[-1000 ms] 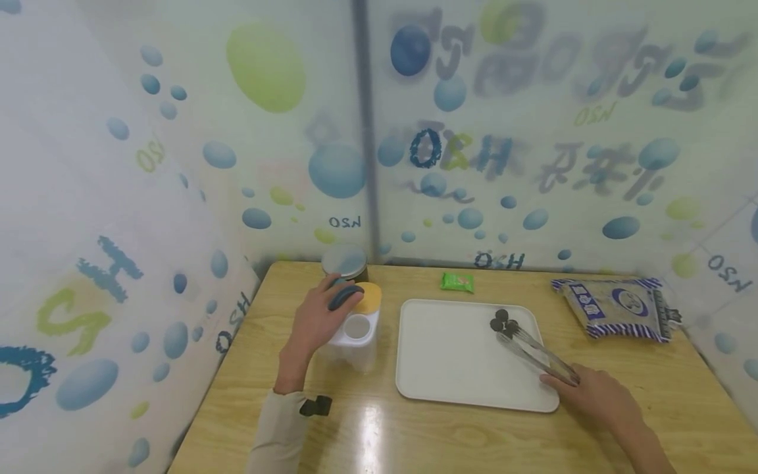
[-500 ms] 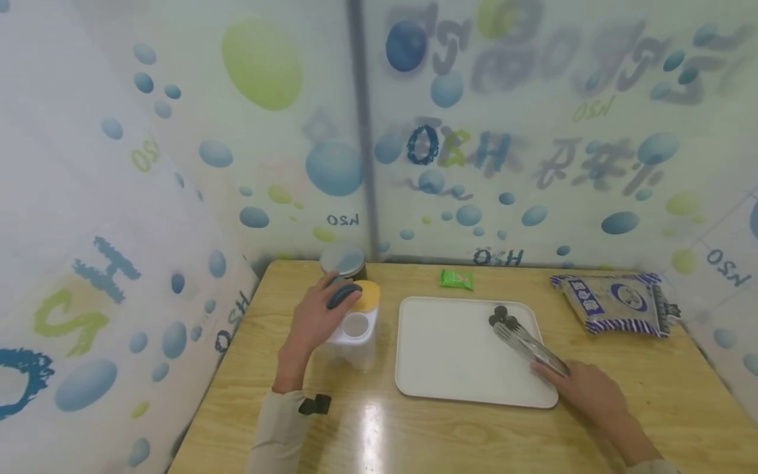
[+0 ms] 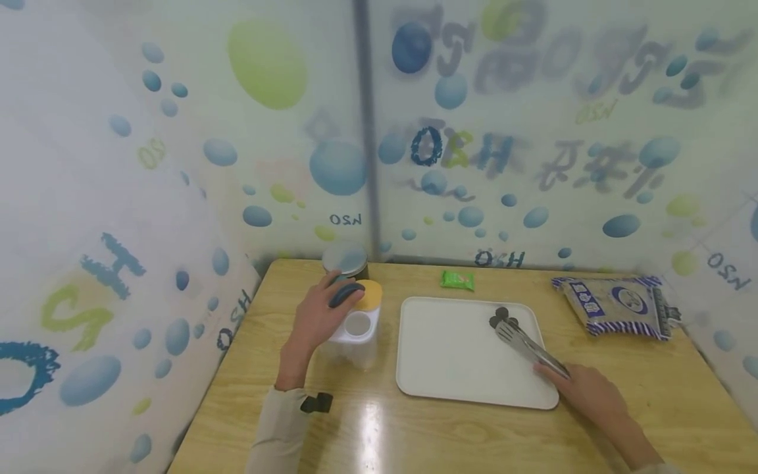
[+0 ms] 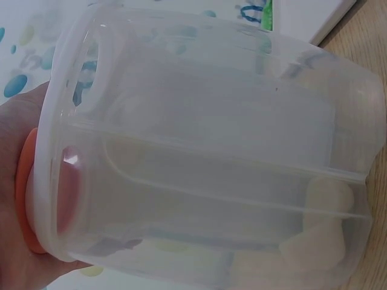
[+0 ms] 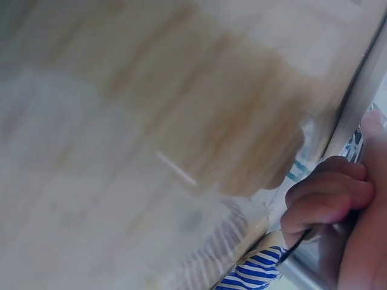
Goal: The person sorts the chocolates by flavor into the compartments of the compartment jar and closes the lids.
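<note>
In the head view my left hand (image 3: 322, 309) is over a clear plastic container (image 3: 361, 352) with a white top, and its fingers hold a tilted dark blue cap (image 3: 346, 295). A round opening (image 3: 357, 324) shows uncovered in front, and a yellow cap (image 3: 370, 296) sits beside it. Pale pieces (image 4: 323, 223) lie at the container's bottom in the left wrist view, where an orange cap (image 4: 29, 193) shows under the palm. My right hand (image 3: 592, 392) grips metal tongs (image 3: 533, 349), their forked tips together over several dark round balls (image 3: 501, 314) on a white tray (image 3: 450, 355).
A lidded round jar (image 3: 345, 260) stands behind the container. At the back of the wooden table (image 3: 450, 434) lies a small green packet (image 3: 457, 280). A blue-and-white bag (image 3: 618, 306) lies right of the tray. Patterned walls close in behind and at both sides.
The tongs' arms have come together over the balls, and my right hand has shifted slightly left. My left hand keeps its place with the dark blue cap.
</note>
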Motion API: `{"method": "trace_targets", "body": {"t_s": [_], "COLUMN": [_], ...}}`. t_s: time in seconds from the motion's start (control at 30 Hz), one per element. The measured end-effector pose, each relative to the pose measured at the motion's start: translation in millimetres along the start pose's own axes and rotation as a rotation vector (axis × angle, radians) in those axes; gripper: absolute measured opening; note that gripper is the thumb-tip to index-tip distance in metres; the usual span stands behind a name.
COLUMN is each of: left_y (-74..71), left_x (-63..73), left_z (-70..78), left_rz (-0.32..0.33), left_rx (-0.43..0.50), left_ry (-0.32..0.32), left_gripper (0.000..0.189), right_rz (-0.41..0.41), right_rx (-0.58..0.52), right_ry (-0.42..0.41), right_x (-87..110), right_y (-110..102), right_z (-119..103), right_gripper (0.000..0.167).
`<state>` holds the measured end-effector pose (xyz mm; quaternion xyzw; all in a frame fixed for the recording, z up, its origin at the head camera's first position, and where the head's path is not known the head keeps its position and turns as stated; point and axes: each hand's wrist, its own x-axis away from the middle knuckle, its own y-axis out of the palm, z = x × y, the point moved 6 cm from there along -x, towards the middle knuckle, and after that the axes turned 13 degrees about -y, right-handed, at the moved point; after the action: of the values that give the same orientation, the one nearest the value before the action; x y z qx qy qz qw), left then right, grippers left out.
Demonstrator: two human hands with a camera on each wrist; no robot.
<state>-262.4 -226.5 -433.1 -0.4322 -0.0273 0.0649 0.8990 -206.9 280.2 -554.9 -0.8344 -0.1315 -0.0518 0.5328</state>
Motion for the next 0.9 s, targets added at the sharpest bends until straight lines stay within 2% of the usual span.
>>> {"method": "trace_targets", "body": {"t_s": [0.5, 0.9], "left_y": [0.6, -0.5], "left_x": [0.2, 2.1], "left_z": [0.6, 2.9], "left_rz": [-0.016, -0.005], "left_rx": [-0.001, -0.001], "left_ry": [-0.017, -0.013], "left_gripper": [0.062, 0.063], "right_rz": [0.021, 0.071], "right_rx": [-0.081, -0.206], "right_ry": [0.003, -0.012], "right_x": [8.6, 5.6], "right_y": [-2.1, 3.5], "right_z": [-4.6, -29.4], "right_gripper": [0.068, 0.067]}}
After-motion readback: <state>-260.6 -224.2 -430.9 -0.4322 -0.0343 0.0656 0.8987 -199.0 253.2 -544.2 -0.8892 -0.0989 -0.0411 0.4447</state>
